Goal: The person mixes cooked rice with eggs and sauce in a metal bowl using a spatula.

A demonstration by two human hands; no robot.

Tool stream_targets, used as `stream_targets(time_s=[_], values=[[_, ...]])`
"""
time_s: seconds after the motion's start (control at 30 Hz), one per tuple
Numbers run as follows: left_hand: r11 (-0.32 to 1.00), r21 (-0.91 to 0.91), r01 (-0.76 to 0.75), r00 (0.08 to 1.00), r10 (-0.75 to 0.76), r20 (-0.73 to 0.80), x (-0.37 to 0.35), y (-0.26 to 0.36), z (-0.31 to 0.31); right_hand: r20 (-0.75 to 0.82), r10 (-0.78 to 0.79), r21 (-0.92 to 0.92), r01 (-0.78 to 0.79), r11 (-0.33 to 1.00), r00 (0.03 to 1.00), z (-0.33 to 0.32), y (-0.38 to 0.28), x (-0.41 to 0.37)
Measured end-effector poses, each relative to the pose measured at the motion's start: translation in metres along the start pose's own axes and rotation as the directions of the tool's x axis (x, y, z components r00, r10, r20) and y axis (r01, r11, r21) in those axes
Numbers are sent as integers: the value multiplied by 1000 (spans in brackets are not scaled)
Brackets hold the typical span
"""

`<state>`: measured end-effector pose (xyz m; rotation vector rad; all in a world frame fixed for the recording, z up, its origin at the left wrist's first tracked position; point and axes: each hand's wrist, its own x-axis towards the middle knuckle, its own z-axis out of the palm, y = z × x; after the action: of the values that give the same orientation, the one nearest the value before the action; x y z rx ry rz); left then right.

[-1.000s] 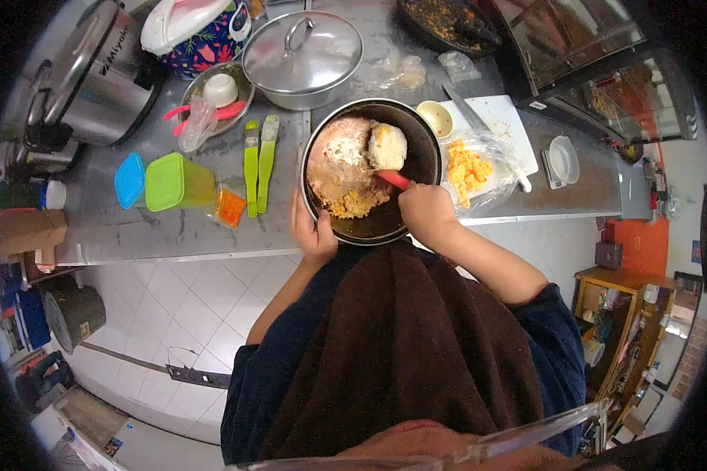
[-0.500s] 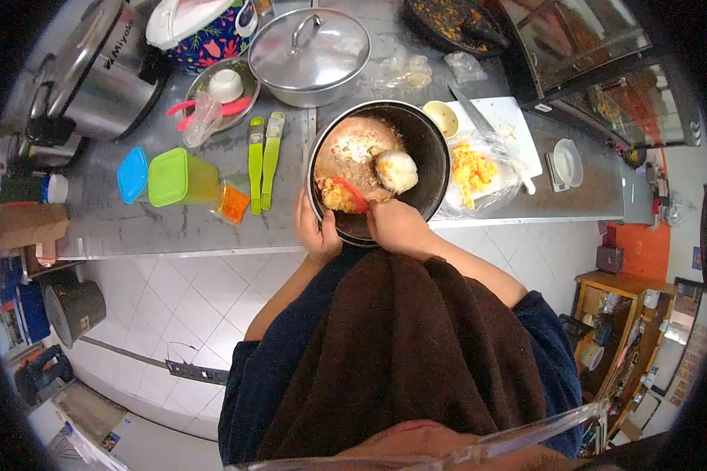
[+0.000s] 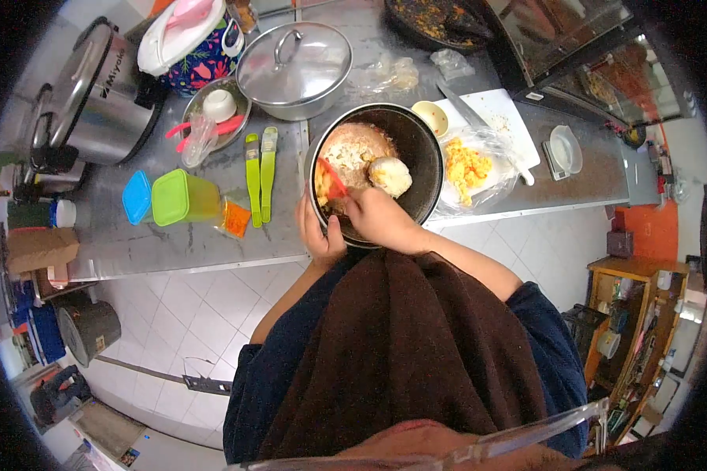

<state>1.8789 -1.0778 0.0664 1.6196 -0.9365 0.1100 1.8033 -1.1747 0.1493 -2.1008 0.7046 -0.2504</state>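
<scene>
Your left hand (image 3: 320,233) clamped its fingers over the near rim of the dark bowl (image 3: 426,157), steadying it at the desk's (image 3: 173,239) front edge. Your right hand (image 3: 381,220), fingers closed around the red spatula (image 3: 331,180), dug into the mixture (image 3: 353,149).

I am watching my left hand (image 3: 320,235) gripping the near rim of the dark bowl (image 3: 426,149) at the edge of the steel counter (image 3: 181,243), while my right hand (image 3: 381,220) is closing around the red spatula (image 3: 331,179), whose blade is digging into the brownish food mix (image 3: 353,149) beside a pale lump (image 3: 390,177). Left of the bowl, two green utensils (image 3: 259,173), a green container (image 3: 182,198) and a blue lid (image 3: 137,196) are lying on the counter. On the right, a clear bag of yellow food (image 3: 471,169) is resting against a white cutting board (image 3: 503,118).
</scene>
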Motion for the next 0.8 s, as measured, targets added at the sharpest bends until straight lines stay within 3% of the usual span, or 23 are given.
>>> stream_targets(time_s=[0.13, 0.17, 0.2, 0.27, 0.37, 0.53, 0.63, 0.67, 0.7, 0.73, 0.8], values=[[1000, -3, -19, 999, 19, 27, 2, 5, -3, -108, 120, 246, -90, 965, 987, -10, 38, 17], [1000, -20, -4, 1000, 5, 29, 3, 5, -4, -39, 229, 263, -211, 941, 973, -18, 44, 17], [999, -37, 13, 999, -11, 30, 3, 5, -5, -61, 216, 365, -180, 913, 974, -18, 58, 17], [997, -76, 20, 999, -18, 35, 5, 4, -5, 96, 345, 465, -348, 814, 934, -49, 40, 3], [998, -39, 54, 999, -54, -5, 8, -1, -3, 132, 421, 648, -399, 649, 897, -84, 39, -25], [974, -170, 147, 985, -159, -61, 6, -17, -3, -63, 533, 693, -347, 632, 844, -141, 60, -82], [945, -239, 225, 970, -240, -33, 7, -16, -4, -201, 593, 599, -381, 704, 780, -153, 113, -105], [956, -208, 206, 975, -220, -43, 10, -11, -4, -432, 447, 293, -347, 891, 783, -145, 142, -109], [967, -175, 187, 978, -200, -55, 11, -9, -4, -587, 226, -64, -322, 945, 778, -142, 147, -109], [966, -179, 187, 979, -199, -51, 11, -9, -4, -590, 227, -64, -325, 943, 775, -140, 150, -111], [986, -86, 146, 986, -152, -67, 11, -9, -4, -616, 117, -490, -495, 717, 779, -128, 146, -108]])
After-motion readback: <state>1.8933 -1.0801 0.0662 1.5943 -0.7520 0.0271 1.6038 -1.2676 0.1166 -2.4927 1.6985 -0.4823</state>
